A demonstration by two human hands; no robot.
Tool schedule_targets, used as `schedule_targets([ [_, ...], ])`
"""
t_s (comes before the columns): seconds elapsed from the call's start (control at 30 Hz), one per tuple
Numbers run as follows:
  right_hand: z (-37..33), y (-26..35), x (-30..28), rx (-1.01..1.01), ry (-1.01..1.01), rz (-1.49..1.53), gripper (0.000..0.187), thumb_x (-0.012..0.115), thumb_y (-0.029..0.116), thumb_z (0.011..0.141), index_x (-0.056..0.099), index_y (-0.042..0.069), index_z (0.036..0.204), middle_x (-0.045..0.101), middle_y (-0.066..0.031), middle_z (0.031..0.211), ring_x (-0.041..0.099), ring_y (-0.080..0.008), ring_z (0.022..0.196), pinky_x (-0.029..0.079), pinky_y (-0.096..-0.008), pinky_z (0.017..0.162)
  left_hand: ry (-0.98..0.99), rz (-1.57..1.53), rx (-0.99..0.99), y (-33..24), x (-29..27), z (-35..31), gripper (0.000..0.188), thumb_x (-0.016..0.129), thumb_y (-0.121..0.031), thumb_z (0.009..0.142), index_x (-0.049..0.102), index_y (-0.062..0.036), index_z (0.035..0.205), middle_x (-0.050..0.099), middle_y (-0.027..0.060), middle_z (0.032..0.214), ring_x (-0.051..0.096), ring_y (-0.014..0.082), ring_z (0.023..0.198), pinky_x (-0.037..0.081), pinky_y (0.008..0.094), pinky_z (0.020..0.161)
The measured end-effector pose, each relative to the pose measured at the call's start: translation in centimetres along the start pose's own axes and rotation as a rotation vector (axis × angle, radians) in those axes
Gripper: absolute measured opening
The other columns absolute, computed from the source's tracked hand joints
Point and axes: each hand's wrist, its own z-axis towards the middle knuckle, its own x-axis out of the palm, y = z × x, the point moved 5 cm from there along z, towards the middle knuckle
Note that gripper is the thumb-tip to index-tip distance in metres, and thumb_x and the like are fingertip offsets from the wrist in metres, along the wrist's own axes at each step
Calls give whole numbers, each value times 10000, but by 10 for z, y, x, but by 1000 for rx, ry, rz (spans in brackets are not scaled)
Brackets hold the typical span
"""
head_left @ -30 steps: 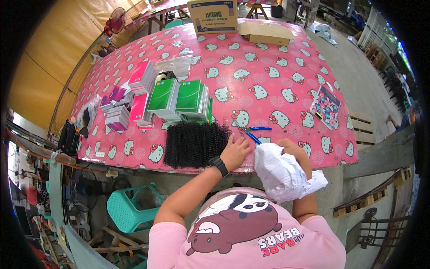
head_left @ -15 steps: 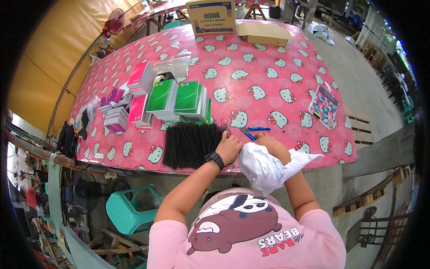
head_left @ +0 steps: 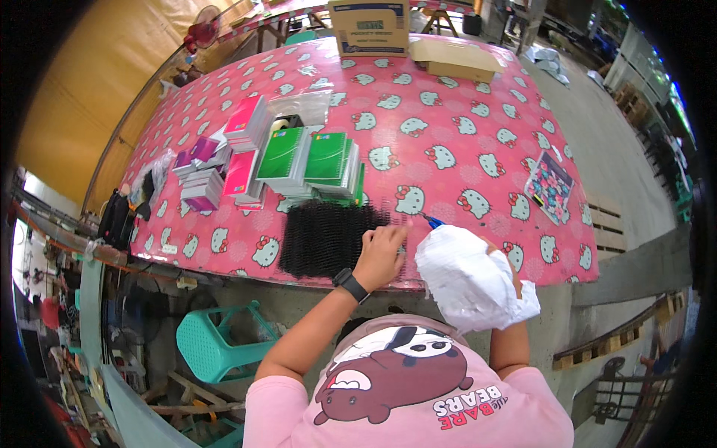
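Opposite a lettered carton (head_left: 371, 33), left hand (head_left: 382, 252) spreads on coils (head_left: 328, 239); white wad (head_left: 467, 276) hides right hand (head_left: 496, 248), grip unclear.

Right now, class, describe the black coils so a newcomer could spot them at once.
On the pink table, find the green-covered notebooks left of centre. Just nearer, by the left hand, lie the black coils: a dense, ridged mat, unlike those smooth-covered stacks.

On my feed, printed lettering shows on the cardboard box (head_left: 370, 31) at the bench's (head_left: 433, 183) far edge, red-and-white letters on the pink shirt (head_left: 414, 427) by its near edge, and tiny coloured logos on the green notebooks (head_left: 282, 155), toward its left edge; those I can't read.
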Motion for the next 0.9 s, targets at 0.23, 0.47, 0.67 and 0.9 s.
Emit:
schedule_targets([
  [0.23, 34, -32, 64, -112, 102, 18, 543, 593, 233, 810, 412, 48, 1286, 406, -179, 1312, 409, -258, 1191, 335, -373, 965, -157, -1265, -133, 14, -49, -28, 482, 608, -313, 833, 447, -8, 1169, 519, 95, 1118, 473, 170, 1055, 352, 319, 926],
  [0.47, 63, -53, 125, -220, 116, -172, 570, 601, 257, 802, 401, 52, 1295, 371, -190, 1330, 373, -279, 1210, 311, -393, 976, -928, -1224, -749, 144, -129, -136, 270, 464, -321, 927, 462, -102, 769, 445, -33, 587, 379, 50, 478, 303, 195, 437],
  [0.67, 56, -48, 153, -286, -39, -247, 594, 607, 278, 795, 392, 55, 1302, 341, -199, 1345, 343, -298, 1227, 291, -410, 985, -852, -1110, -1047, 323, -98, -214, 232, 525, -284, 899, 481, -85, 789, 514, -14, 651, 433, 57, 485, 340, 213, 408],
  [0.9, 16, -52, 174, -326, -291, -310, 622, 615, 301, 787, 381, 59, 1310, 306, -210, 1362, 308, -320, 1246, 267, -431, 996, -820, -38, -1101, 366, -93, -199, 488, 664, -214, 781, 445, 37, 1138, 521, 127, 998, 522, 223, 874, 440, 378, 761],
])
